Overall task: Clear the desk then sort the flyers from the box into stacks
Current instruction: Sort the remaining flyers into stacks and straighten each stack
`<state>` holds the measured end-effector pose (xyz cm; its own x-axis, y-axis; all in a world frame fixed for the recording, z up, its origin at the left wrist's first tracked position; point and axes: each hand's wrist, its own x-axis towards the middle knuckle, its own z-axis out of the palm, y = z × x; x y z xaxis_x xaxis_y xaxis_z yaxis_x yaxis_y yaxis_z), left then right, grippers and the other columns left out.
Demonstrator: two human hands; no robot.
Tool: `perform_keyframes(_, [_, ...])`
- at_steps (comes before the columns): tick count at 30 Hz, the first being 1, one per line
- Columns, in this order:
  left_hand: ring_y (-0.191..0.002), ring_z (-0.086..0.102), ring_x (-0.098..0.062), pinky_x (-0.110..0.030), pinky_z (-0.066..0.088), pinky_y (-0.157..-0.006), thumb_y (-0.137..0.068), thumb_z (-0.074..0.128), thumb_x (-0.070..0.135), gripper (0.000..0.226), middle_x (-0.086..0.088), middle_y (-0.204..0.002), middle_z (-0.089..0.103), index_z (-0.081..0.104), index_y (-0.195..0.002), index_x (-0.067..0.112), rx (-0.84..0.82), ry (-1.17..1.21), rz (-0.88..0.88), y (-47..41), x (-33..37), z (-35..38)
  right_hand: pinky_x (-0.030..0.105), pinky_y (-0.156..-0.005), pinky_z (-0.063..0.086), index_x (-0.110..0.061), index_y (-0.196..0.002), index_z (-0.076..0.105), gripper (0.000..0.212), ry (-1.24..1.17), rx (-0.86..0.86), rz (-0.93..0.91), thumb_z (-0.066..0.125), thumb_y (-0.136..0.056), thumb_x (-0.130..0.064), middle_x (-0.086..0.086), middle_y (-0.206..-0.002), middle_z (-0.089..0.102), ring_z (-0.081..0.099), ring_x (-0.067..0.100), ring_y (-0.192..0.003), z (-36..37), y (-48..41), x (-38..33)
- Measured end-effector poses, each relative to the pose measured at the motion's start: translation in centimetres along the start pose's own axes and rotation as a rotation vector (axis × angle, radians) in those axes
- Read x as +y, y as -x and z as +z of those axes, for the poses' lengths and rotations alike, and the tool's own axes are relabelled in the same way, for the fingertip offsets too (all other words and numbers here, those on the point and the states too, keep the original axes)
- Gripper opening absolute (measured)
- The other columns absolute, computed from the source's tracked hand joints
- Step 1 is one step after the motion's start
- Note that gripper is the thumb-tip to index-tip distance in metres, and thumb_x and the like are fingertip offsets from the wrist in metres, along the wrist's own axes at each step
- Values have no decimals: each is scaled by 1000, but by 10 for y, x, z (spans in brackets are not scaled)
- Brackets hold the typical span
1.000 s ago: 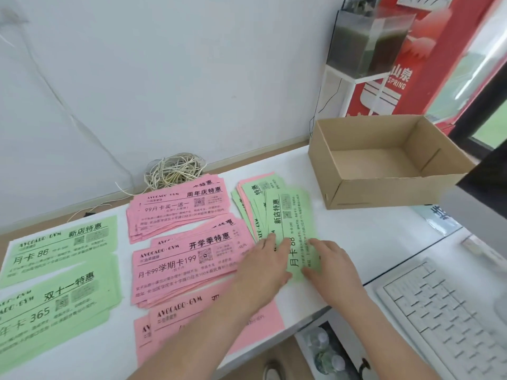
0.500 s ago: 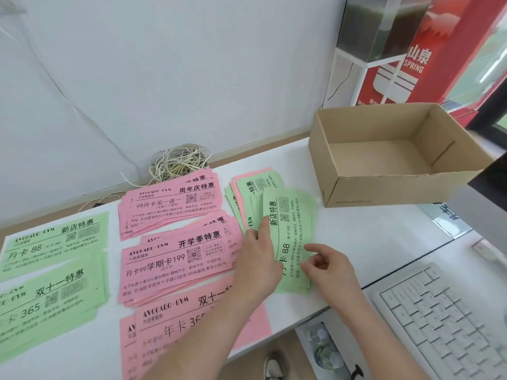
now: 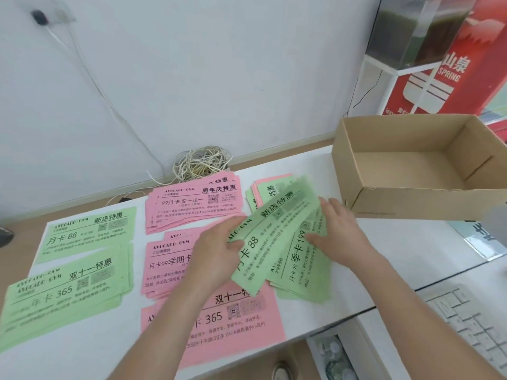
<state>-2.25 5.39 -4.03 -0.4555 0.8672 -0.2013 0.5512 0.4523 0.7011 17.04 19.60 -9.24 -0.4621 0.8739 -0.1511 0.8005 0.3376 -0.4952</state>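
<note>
Head view: a person leans over a white desk (image 3: 384, 242) with paper flyers lying all over it.
Left hand: the left hand (image 3: 216, 256) pinches one end of the top green flyer (image 3: 277, 223), thumb on top.
Top green flyer: half a second ago it lay flat on its pile, pointing away from the person. Now it is lifted a bit and turned on a slant, with its far end up near the box.
Right hand: the right hand (image 3: 343, 234) was curled at the near end of the pile before. Now it has slid further up and lies on the green pile (image 3: 304, 270) with its fingers straight and a little spread.
Green pile: another green flyer with big dark numbers shows on top now. It was covered before.
Box: the brown box (image 3: 411, 198) sits on the right of the desk, just past the right hand. I see no flyers in it.
Mixed pile: some pink and green flyers (image 3: 267, 192) lie behind the hands, partly under the slanted flyer.
Pink stacks: a back pink stack (image 3: 192, 207), a middle pink stack (image 3: 167, 264) and a front pink stack (image 3: 233, 319) lie under and beside the left arm.
Green stacks: a far green stack (image 3: 87, 234) and a near green stack (image 3: 63, 292) lie on the left side.
Other things: a cable coil (image 3: 201, 163) sits by the wall and a keyboard (image 3: 472, 327) is low on the right.
</note>
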Motion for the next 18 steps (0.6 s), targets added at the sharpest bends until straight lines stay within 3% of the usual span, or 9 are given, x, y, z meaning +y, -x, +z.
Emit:
perform_keyframes(3, [-82, 63, -1, -25, 51, -62, -93, 56, 13, 45, 18, -108, 61, 51, -129, 39, -64, -80, -90, -2, -25, -21, 51, -115, 21, -26, -152, -2, 117, 147, -215, 35, 77, -69, -53, 5, -160, 6, 2, 25, -147, -1, -33, -5])
perform_keyframes(6, [-87, 61, -5, -27, 51, -69, -92, 54, 14, 48, 15, -115, 63, 47, -131, 41, -96, -284, -152, -2, -47, -31, 54, -109, 28, -24, -150, 7, 121, 248, -243, 63, 81, -61, -57, 7, -148, 27, 21, 28, -139, -5, -45, -12])
perform_keyframes(8, [-93, 59, -9, -26, 50, -73, -91, 55, 14, 54, 12, -125, 61, 41, -137, 40, -128, -427, -159, 0, -57, -28, 52, -103, 33, -21, -143, 23, 101, 359, -128, 45, 80, -65, -51, 6, -134, 38, 33, 28, -130, -5, -40, -19])
perform_keyframes(11, [-92, 56, -9, -27, 48, -70, -88, 58, 14, 61, 13, -127, 59, 37, -139, 39, -122, -451, -173, 2, -67, -21, 40, -87, 43, -15, -129, 44, 50, 471, 162, -58, 65, -83, -17, 6, -117, 53, 49, 27, -111, -4, -32, -19])
perform_keyframes(12, [-92, 55, -9, -27, 47, -70, -88, 59, 15, 61, 12, -128, 59, 36, -140, 40, -109, -449, -177, 2, -68, -20, 37, -81, 45, -14, -126, 49, 42, 452, 198, -71, 59, -85, -9, 5, -112, 58, 54, 27, -105, -6, -30, -16])
perform_keyframes(14, [-96, 57, -12, -29, 49, -75, -88, 59, 16, 62, 10, -127, 59, 35, -140, 39, -101, -471, -168, 3, -70, -19, 35, -72, 48, -16, -113, 58, 26, 363, 180, -72, 57, -88, -9, 4, -103, 63, 60, 29, -96, -15, -24, -13])
perform_keyframes(16, [-99, 59, -14, -28, 49, -76, -88, 59, 15, 60, 9, -127, 60, 37, -139, 37, -102, -467, -162, 3, -71, -18, 31, -60, 42, -20, -83, 61, 8, 270, 156, -67, 60, -89, -15, 1, -82, 62, 60, 28, -83, -30, -17, -11])
perform_keyframes(18, [-96, 60, -13, -26, 47, -73, -88, 61, 15, 55, 8, -125, 61, 43, -135, 37, -110, -406, -170, 2, -72, -19, 28, -51, 33, -18, -69, 62, 18, 125, 150, -35, 65, -87, -21, -1, -61, 54, 52, 23, -63, -47, -9, -9])
